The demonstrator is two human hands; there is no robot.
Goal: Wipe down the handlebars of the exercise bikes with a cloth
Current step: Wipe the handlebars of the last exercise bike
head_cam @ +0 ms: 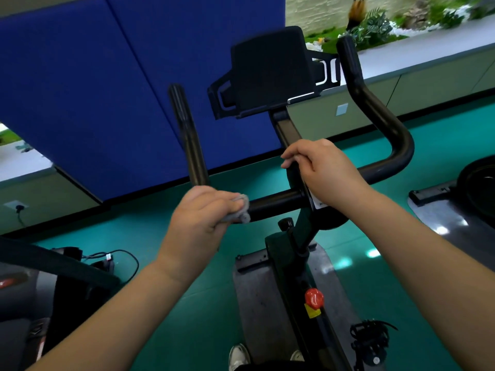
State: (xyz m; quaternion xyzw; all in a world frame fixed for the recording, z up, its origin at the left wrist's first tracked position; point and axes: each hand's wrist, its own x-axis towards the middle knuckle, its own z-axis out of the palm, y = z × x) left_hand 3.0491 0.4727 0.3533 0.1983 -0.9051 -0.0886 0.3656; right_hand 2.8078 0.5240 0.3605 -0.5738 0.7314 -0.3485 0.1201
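Left hand (203,218) grips cloth (239,210) round handlebar (276,204) — right hand (324,170) steadies stem.

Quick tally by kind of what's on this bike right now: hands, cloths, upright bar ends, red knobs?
Hands: 2, left hand and right hand
Cloths: 1, grey cloth
Upright bar ends: 2, left bar end and right bar end
Red knobs: 1, red knob
Total: 6

Bunched grey cloth (239,208) wraps the black handlebar (276,203).
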